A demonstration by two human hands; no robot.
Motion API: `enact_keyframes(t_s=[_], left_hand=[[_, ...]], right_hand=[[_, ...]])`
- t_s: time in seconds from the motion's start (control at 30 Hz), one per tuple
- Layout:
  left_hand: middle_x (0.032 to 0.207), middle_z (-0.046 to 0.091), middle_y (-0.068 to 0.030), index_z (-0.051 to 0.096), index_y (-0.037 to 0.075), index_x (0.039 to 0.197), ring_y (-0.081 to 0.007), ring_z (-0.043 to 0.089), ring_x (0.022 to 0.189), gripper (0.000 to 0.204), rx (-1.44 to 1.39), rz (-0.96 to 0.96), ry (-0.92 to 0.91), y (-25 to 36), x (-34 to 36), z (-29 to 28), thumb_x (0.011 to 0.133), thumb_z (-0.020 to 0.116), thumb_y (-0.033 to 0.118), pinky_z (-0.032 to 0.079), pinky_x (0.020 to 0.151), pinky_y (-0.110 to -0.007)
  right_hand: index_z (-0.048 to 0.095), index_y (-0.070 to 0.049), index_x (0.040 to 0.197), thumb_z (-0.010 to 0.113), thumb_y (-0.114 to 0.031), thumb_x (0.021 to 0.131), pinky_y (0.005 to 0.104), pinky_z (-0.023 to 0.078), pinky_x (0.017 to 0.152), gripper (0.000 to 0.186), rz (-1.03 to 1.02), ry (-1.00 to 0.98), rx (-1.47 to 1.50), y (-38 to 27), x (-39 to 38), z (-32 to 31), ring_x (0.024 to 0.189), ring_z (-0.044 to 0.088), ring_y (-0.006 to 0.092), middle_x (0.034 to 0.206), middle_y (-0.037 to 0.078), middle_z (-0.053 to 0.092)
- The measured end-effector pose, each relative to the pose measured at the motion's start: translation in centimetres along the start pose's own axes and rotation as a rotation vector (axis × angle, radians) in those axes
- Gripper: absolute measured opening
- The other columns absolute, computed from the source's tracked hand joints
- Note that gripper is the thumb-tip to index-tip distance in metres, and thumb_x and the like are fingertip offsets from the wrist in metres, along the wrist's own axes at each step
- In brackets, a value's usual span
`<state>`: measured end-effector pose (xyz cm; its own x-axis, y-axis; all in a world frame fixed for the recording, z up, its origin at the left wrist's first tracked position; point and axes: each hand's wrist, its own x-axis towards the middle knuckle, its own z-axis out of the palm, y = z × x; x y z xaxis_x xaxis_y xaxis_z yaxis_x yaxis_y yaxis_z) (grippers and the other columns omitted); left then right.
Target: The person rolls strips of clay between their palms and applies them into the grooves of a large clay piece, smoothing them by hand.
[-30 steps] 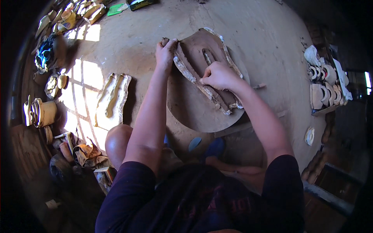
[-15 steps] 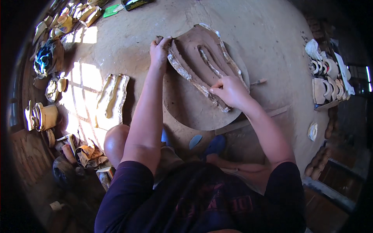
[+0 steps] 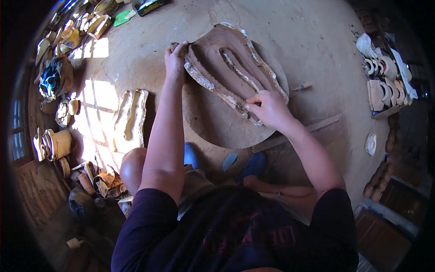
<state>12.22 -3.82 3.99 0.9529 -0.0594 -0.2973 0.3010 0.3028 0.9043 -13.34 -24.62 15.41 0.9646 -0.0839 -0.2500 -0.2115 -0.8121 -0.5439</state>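
A long mould with a rough whitish rim, lined with brown clay, lies at a slant on a round board. A raised ridge with pale crust runs down its middle. My left hand is at the mould's far left corner, fingers curled round a small dark lump, seemingly clay, that shows past the fingertips. My right hand is over the near part of the mould, thumb and fingers pinched together low at the clay. Whatever is between those fingers is hidden.
A second pale mould piece lies on the floor to the left. A small handled tool is right of the board, near a flat wooden strip. Curved mould parts are stacked at the right; more pieces stand at the left.
The view has shifted slightly. My right fingers sit a little closer to the mould's near end than before. My left hand stays at the far left corner.
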Motion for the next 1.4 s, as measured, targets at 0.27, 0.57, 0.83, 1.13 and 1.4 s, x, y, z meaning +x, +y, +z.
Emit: enact_keyframes(t_s=[0.27, 0.57, 0.83, 1.13, 1.4], left_hand=[[0.102, 0.065, -0.0083, 0.058, -0.001, 0.114, -0.0174, 0.063, 0.092, 0.046, -0.064, -0.006, -0.025, -0.8, 0.9, -0.1, 0.086, 0.083, 0.025, 0.051, 0.085, -0.033], [0.107, 0.066, -0.0086, 0.059, -0.001, 0.115, -0.0188, 0.063, 0.099, 0.046, -0.053, -0.028, -0.001, -1.2, 0.1, -0.8, 0.089, 0.080, 0.030, 0.049, 0.091, -0.034], [0.111, 0.064, -0.0093, 0.061, 0.000, 0.119, -0.0213, 0.059, 0.106, 0.047, -0.017, -0.009, 0.066, -1.8, -1.4, -3.0, 0.094, 0.072, 0.038, 0.046, 0.099, -0.037], [0.113, 0.062, -0.0090, 0.061, 0.004, 0.117, -0.0218, 0.058, 0.106, 0.042, -0.036, 0.061, 0.139, -2.6, -6.5, -4.5, 0.098, 0.067, 0.040, 0.045, 0.099, -0.040], [0.118, 0.054, -0.0206, 0.052, -0.006, 0.118, -0.0280, 0.052, 0.113, 0.042, -0.114, 0.166, 0.215, -6.6, -11.4, -7.0, 0.104, 0.053, 0.033, 0.041, 0.104, -0.042]], right_hand=[[0.079, 0.003, 0.098, 0.079, -0.017, 0.089, 0.0394, 0.055, 0.074, 0.022, -0.044, 0.248, 0.048, 1.9, -4.7, 2.2, 0.084, 0.073, 0.0322, 0.090, 0.019, 0.072], [0.075, 0.001, 0.108, 0.076, -0.012, 0.093, 0.0363, 0.057, 0.067, 0.020, 0.265, 0.350, 0.415, 3.4, -8.6, 4.4, 0.073, 0.073, 0.0217, 0.088, 0.014, 0.075], [0.037, 0.011, 0.157, 0.074, -0.004, 0.090, 0.0263, 0.048, 0.053, 0.078, 0.404, 0.237, 0.897, -1.5, -6.6, 6.3, 0.058, 0.060, 0.0093, 0.077, 0.007, 0.071], [0.032, 0.011, 0.160, 0.068, -0.006, 0.083, 0.0289, 0.045, 0.046, 0.087, 0.331, -0.005, 0.651, -4.5, -1.9, 3.1, 0.051, 0.058, 0.0112, 0.072, 0.006, 0.066], [0.029, 0.008, 0.162, 0.070, -0.011, 0.080, 0.0306, 0.047, 0.046, 0.093, 0.363, -0.227, 0.723, -8.7, -0.2, 4.2, 0.054, 0.060, 0.0141, 0.074, 0.007, 0.066]])
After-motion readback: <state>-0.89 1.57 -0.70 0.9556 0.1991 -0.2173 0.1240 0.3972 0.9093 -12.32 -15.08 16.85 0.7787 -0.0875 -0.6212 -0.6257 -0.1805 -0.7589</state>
